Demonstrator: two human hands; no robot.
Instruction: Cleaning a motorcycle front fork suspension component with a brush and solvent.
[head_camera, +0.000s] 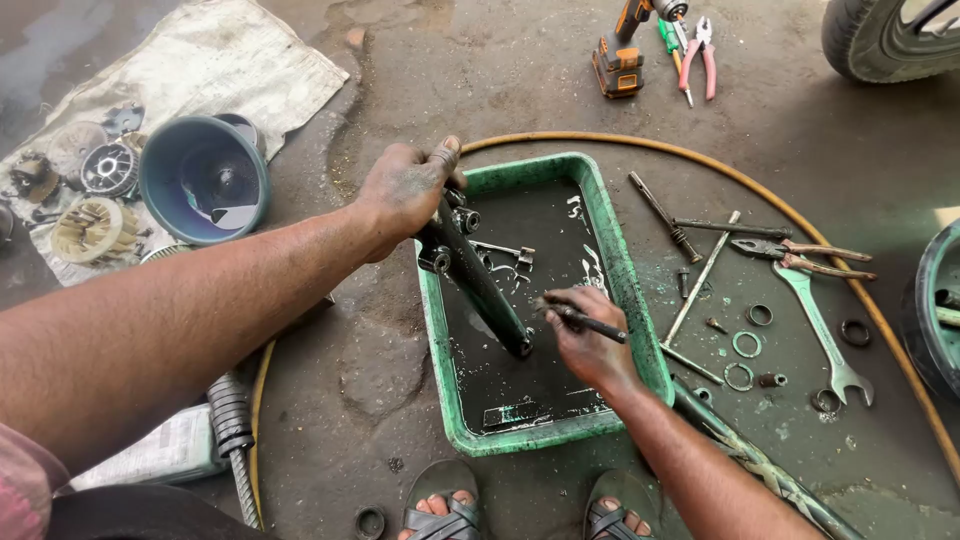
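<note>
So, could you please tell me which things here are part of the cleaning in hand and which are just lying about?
In use:
left hand holding black part
right hand holding brush
green tray of dark liquid

Lying about:
drill
red pliers
wrench
rings
blue bowl
yellow hose
cloth with parts

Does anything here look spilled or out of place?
Nothing looks spilled. The dark liquid stays inside the green tray; the wrench, pliers and small rings lie loose on the floor.
</note>
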